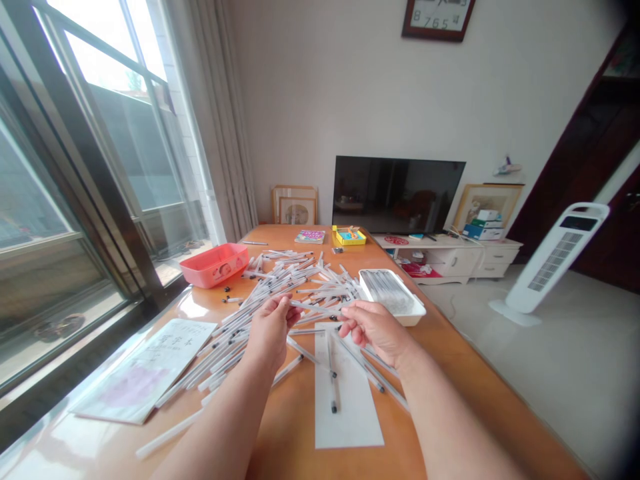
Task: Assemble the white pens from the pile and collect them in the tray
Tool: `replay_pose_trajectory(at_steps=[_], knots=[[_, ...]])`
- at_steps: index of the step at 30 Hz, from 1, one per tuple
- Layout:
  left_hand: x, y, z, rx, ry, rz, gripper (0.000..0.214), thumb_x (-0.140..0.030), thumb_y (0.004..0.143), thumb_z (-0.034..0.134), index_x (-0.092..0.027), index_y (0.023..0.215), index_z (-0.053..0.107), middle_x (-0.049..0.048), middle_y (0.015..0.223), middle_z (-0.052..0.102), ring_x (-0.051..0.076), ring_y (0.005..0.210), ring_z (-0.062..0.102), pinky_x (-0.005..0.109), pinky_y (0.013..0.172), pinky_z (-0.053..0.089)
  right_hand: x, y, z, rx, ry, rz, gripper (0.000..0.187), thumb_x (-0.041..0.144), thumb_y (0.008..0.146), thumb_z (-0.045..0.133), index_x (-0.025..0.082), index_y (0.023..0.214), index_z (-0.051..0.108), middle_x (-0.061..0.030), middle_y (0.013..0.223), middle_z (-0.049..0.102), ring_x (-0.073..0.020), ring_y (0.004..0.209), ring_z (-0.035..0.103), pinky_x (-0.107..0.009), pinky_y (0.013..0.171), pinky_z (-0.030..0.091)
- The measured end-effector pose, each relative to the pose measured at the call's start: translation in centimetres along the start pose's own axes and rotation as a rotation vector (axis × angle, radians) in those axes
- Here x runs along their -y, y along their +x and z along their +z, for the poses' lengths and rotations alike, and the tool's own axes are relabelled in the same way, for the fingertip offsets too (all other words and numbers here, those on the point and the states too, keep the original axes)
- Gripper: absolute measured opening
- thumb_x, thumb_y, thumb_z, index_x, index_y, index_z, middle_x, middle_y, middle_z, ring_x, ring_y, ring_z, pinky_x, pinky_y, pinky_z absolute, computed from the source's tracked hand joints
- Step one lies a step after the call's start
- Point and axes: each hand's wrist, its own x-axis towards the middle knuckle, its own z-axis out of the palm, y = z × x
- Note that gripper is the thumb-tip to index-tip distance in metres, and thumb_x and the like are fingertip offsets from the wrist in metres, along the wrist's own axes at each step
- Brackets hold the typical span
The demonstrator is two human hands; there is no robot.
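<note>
Now, left hand [270,330]: fingers curled, pinching one pen [320,307] end
right hand [376,328]: fingertips pinching opposite end
pen pile [300,273]: just beyond fingertips

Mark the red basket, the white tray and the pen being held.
red basket [214,265]: head view, middle of its near side wall.
white tray [414,316]: head view, near right corner of its rim.
held pen [317,308]: head view, bare middle of its barrel.

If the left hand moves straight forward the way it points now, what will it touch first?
Most likely the pile of pens lying just beyond the left hand, though depth is unclear.
</note>
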Motion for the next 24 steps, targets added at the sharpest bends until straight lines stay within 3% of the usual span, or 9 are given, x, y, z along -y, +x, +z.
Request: replay_pose_trajectory(at_steps=[3, 7, 10, 14, 19, 24], knots=[[0.0, -0.1, 0.0, 0.010, 0.008, -0.027, 0.028, -0.029, 0.078, 0.074, -0.014, 0.100, 0.065, 0.0053, 0.078, 0.068, 0.014, 0.072, 0.067, 0.028, 0.077, 0.053, -0.1, 0.0, -0.1, -0.023, 0.018, -0.052, 0.026, 0.040, 0.081, 0.069, 0.015, 0.080, 0.065, -0.0082, 0.071, 0.073, -0.0073, 0.047, 0.049, -0.017, 0.042, 0.034], [0.1, -0.5, 0.1, 0.061, 0.101, -0.058, 0.034, -0.035, 0.072, 0.081, -0.013, 0.095, 0.068, 0.0054, 0.079, 0.068, 0.011, 0.067, 0.061, 0.022, 0.066, 0.048, -0.1, 0.6, 0.0, -0.211, 0.184, -0.122, 0.033, 0.048, 0.080, 0.073, 0.016, 0.081, 0.063, -0.0056, 0.070, 0.071, -0.0069, 0.048, 0.049, -0.018, 0.043, 0.036], [0.1, -1.0, 0.4, 0.144, 0.154, -0.104, 0.035, -0.037, 0.067, 0.085, -0.012, 0.087, 0.069, 0.0040, 0.076, 0.066, 0.007, 0.060, 0.053, 0.019, 0.058, 0.043, -0.3, 0.9, 0.6, -0.308, 0.312, -0.184, 0.038, 0.052, 0.078, 0.074, 0.017, 0.089, 0.065, -0.0059, 0.076, 0.071, -0.0102, 0.056, 0.057, -0.020, 0.049, 0.045], [0.1, -1.6, 0.8, 0.218, 0.041, -0.209, 0.029, -0.029, 0.070, 0.085, -0.014, 0.087, 0.067, 0.0040, 0.078, 0.067, 0.007, 0.065, 0.059, 0.018, 0.062, 0.047, -0.6, 0.7, 2.3, -0.207, 0.159, -0.235, 0.038, 0.049, 0.084, 0.069, 0.018, 0.106, 0.068, -0.0057, 0.088, 0.072, -0.0156, 0.073, 0.066, -0.027, 0.065, 0.054], [0.3, -2.0, 1.1, 0.281, -0.037, -0.295, 0.019, -0.019, 0.075, 0.080, -0.016, 0.085, 0.064, 0.0032, 0.078, 0.068, 0.008, 0.065, 0.064, 0.018, 0.064, 0.052, -0.7, 0.0, 4.4, -0.009, -0.150, -0.307, 0.028, 0.044, 0.090, 0.060, 0.020, 0.099, 0.072, 0.0001, 0.076, 0.066, -0.0120, 0.062, 0.055, -0.024, 0.059, 0.046], [0.4, -2.8, 1.5, 0.365, 0.037, -0.339, 0.022, -0.026, 0.078, 0.079, -0.016, 0.090, 0.064, 0.0060, 0.083, 0.070, 0.010, 0.068, 0.066, 0.019, 0.065, 0.052, -0.7, 0.1, 4.0, -0.132, -0.144, -0.346, 0.027, 0.045, 0.088, 0.061, 0.019, 0.085, 0.068, -0.0003, 0.073, 0.065, -0.0132, 0.066, 0.057, -0.023, 0.060, 0.045]])
